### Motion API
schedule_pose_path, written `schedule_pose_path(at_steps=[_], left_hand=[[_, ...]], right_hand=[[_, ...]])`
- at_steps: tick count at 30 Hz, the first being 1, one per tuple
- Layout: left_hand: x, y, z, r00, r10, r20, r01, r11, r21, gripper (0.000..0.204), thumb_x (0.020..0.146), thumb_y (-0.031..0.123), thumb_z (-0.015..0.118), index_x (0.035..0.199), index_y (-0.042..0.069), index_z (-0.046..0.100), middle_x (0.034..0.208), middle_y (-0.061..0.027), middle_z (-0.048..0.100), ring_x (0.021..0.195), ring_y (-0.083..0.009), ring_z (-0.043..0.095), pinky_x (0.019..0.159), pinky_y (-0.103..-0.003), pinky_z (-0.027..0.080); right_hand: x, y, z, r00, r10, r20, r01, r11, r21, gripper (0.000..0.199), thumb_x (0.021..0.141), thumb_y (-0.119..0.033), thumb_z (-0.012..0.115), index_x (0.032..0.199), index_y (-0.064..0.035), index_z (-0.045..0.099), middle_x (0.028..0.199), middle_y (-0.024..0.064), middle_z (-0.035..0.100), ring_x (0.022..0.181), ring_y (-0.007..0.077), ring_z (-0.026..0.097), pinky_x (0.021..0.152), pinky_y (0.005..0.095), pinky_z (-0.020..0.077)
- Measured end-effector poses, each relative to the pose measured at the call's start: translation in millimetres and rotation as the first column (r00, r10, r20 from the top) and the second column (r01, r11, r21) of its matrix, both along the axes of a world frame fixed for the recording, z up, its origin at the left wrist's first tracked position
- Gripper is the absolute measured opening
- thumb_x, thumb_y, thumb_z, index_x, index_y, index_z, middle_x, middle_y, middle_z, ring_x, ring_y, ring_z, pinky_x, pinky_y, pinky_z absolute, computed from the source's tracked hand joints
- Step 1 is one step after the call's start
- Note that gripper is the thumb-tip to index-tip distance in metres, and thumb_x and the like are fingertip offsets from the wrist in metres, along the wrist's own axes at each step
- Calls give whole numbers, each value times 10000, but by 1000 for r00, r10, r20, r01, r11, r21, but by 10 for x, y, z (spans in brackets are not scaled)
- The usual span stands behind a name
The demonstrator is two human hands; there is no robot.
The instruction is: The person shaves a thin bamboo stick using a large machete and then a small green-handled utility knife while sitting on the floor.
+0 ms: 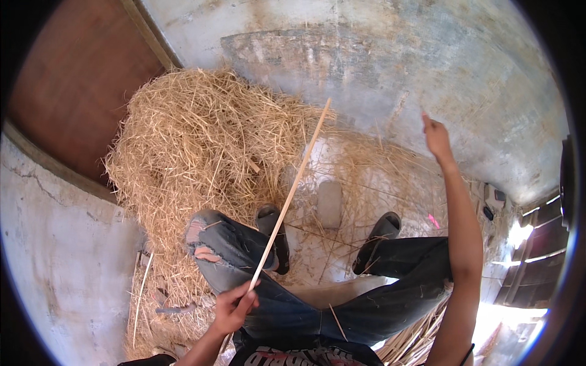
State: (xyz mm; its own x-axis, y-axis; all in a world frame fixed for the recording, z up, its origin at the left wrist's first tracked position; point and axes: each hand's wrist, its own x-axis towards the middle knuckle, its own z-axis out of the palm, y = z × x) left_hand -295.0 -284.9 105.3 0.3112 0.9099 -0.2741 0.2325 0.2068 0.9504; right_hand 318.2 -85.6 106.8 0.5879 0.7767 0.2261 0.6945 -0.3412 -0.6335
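Viewed from above, seated on a pale floor [332, 287] with knees apart.

Left hand [234, 307]: low in view, just above the left thigh. Fingers curled and pressed together around the near end of a stick [292, 190], pinching it between thumb and fingers.

Stick: thin, pale, straight. Ran from the left hand up and to the right, crossing over the left knee and the left slipper [273, 230]. Far tip reached the right edge of the straw heap [201, 146], raised off the floor.

Right hand [436, 136]: raised high on an outstretched arm, well apart from the stick and the left hand. Held nothing. Seen from the back of the hand against the grey wall [390, 67]; could not tell whether the fingers were spread or curled.

Straw heap: large, golden, piled against the wall and a brown door [79, 79] at upper left. Loose stalks scattered thinly over the floor toward the right, between and beyond the feet.

Legs: torn blue jeans [229, 259], a rip open at the left knee. Dark slippers on both feet; right slipper [378, 233] near the centre, left slipper beside the heap's lower edge.

Small pale block [329, 203] on the floor between the two slippers, partly under stray stalks.

More cut stalks [415, 338] bundled under the right thigh at lower right.

Small white and dark objects [493, 200] at the wall foot, far right; too small to identify.
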Motion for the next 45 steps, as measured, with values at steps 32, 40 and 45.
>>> schedule_pose_path(at_steps=[32,40,45], left_hand=[[673,339,-5,980,-191,-47,196,928,316,292,1020,78,585,1277,-46,649,753,-45,653,641,-78,576,561,-233,448],[261,449,190,929,-319,-186,359,899,253,222,980,23,607,1159,-86,682,749,-86,687,667,-109,644,605,-248,505],[-186,38,-87,974,-151,-168,189,952,242,214,956,18,642,1144,-71,692,741,-89,694,630,-100,640,536,-245,478]], right_hand=[[-1314,-139,389,960,277,27,-273,957,-102,574,1021,-519,492,850,1,663,700,217,635,649,399,631,642,500,498],[-533,259,-234,995,3,101,-12,997,82,560,1028,-472,484,960,41,696,873,292,671,899,456,651,832,518,499],[619,23,43,978,-180,105,176,983,45,666,1017,-562,455,986,52,711,985,300,690,952,447,656,899,488,488]])
